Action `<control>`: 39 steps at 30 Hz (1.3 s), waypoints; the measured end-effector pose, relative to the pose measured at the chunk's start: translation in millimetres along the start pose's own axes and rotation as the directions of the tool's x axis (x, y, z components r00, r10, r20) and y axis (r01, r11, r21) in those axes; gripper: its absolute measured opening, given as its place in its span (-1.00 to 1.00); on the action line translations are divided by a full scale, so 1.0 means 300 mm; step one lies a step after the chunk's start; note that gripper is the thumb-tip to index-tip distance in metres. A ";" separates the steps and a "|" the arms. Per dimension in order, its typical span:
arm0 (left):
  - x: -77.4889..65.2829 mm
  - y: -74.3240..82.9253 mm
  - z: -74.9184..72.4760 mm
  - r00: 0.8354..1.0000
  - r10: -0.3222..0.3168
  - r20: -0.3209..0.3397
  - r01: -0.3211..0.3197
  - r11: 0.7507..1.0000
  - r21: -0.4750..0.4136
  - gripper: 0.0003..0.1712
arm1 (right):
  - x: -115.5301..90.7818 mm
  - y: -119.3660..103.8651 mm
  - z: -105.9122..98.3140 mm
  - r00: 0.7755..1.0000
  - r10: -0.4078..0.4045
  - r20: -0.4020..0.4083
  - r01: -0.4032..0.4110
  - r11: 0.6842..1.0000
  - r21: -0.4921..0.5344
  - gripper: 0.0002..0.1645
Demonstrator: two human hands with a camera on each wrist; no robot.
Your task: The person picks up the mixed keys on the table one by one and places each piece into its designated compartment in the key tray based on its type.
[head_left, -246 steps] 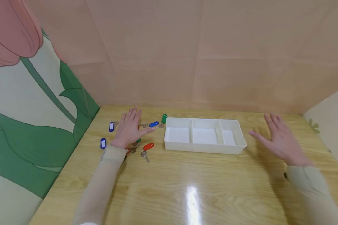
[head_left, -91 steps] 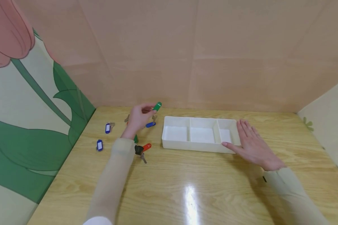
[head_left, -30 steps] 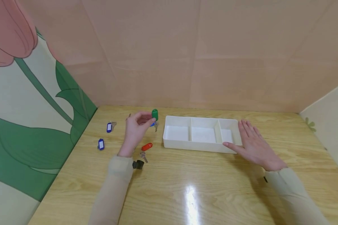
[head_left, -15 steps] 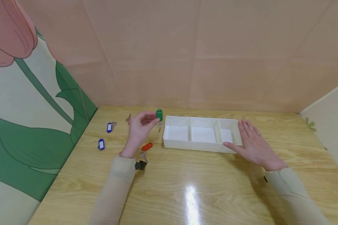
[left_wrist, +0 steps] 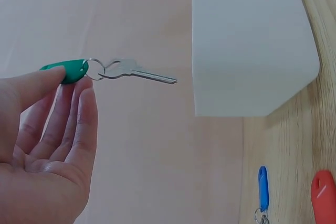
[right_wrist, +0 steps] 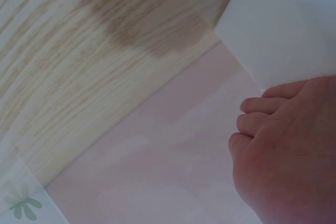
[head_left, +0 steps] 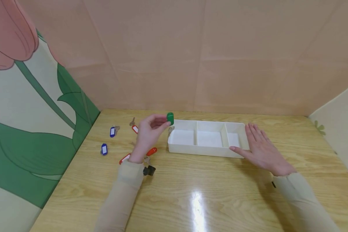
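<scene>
Thumb and fingers of my left hand (head_left: 149,133) pinch a green key tag (head_left: 170,118). From its ring dangles a silver key (left_wrist: 139,72), which overlaps the left rim of the white tray (head_left: 203,152) in the head view. The tray has three compartments with nothing in them. My right hand (head_left: 261,151) rests against the tray's right end, fingers straight and thumb along the front rim; the right wrist view shows the fingers (right_wrist: 262,106) at the tray's wall.
Left on the table lie two blue tags (head_left: 112,131) with keys and several red tags (head_left: 135,129), partly under my left arm. A blue tag (left_wrist: 263,190) lies near the tray. Pink cloth (head_left: 197,64) hangs behind.
My left hand picked up the green tag with its key from beside the tray and carried it right to the tray's left edge. The right hand came onto the tray's right end and stays there.
</scene>
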State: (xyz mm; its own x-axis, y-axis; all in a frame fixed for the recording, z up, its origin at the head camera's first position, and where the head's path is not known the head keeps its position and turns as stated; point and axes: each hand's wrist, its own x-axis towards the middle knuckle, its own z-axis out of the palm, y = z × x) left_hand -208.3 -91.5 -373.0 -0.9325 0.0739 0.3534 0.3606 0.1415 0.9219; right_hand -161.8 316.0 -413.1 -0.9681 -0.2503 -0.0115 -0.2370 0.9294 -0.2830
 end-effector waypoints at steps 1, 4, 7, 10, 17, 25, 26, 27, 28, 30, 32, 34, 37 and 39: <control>0.000 0.003 0.004 1.000 0.001 0.002 -0.001 1.000 -0.003 -0.76 | 0.000 0.001 0.000 1.000 -0.002 -0.002 0.002 1.000 -0.002 0.33; -0.002 0.010 0.014 1.000 0.004 0.008 -0.004 1.000 -0.011 -0.77 | 0.001 0.003 0.002 1.000 -0.004 -0.005 0.004 1.000 -0.009 0.32; -0.001 0.008 0.024 1.000 0.011 0.016 -0.010 1.000 -0.013 -0.77 | 0.000 0.004 0.003 1.000 -0.003 -0.002 0.003 1.000 -0.011 0.33; 0.000 0.002 0.034 1.000 0.020 0.023 -0.020 1.000 -0.012 -0.77 | -0.001 0.004 0.003 1.000 0.001 0.005 -0.001 1.000 -0.008 0.33; -0.003 -0.005 0.063 0.999 0.036 0.036 -0.034 0.998 -0.050 -0.77 | -0.004 0.006 0.002 1.000 -0.002 0.004 0.002 1.000 -0.008 0.33; -0.006 -0.003 0.090 0.996 0.031 0.080 -0.028 0.999 -0.038 -0.77 | -0.007 0.004 0.004 1.000 0.000 0.006 0.000 1.000 -0.009 0.33; -0.006 -0.001 0.094 0.995 0.035 0.088 -0.033 0.999 -0.030 -0.77 | -0.007 0.003 0.004 1.000 -0.001 0.006 0.001 1.000 -0.008 0.33; -0.006 0.001 0.099 0.994 0.039 0.097 -0.036 0.999 -0.027 -0.77 | -0.007 0.003 0.003 1.000 -0.001 0.006 0.001 1.000 -0.008 0.33; -0.006 0.002 0.104 0.994 0.043 0.105 -0.040 0.999 -0.026 -0.77 | -0.006 0.002 0.003 1.000 -0.001 0.006 0.001 1.000 -0.007 0.33; -0.005 0.001 0.117 0.992 0.045 0.122 -0.044 0.999 -0.016 -0.77 | -0.004 0.001 0.002 1.000 -0.003 0.003 0.004 1.000 -0.008 0.33; -0.003 -0.004 0.131 0.990 0.054 0.134 -0.052 0.999 -0.018 -0.78 | -0.002 0.000 0.001 1.000 -0.005 0.001 0.005 1.000 -0.008 0.33; -0.003 -0.007 0.146 0.988 0.053 0.146 -0.050 0.999 -0.021 -0.78 | 0.000 -0.001 0.000 1.000 -0.005 0.000 0.005 1.000 -0.010 0.33; -0.005 -0.006 0.166 0.987 0.050 0.153 -0.046 0.998 -0.030 -0.78 | 0.001 -0.001 -0.002 1.000 -0.003 0.004 0.003 1.000 -0.011 0.33; -0.006 0.000 0.178 0.986 0.046 0.159 -0.040 0.998 -0.038 -0.77 | 0.002 0.000 -0.001 1.000 -0.003 0.004 0.003 1.000 -0.011 0.33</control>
State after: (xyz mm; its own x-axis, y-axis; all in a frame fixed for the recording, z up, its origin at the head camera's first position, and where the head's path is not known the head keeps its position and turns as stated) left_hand -205.8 -39.0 -382.2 -0.9004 0.2363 0.3654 0.3967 0.1009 0.9124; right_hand -162.4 316.1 -412.8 -0.9669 -0.2545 -0.0149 -0.2410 0.9316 -0.2720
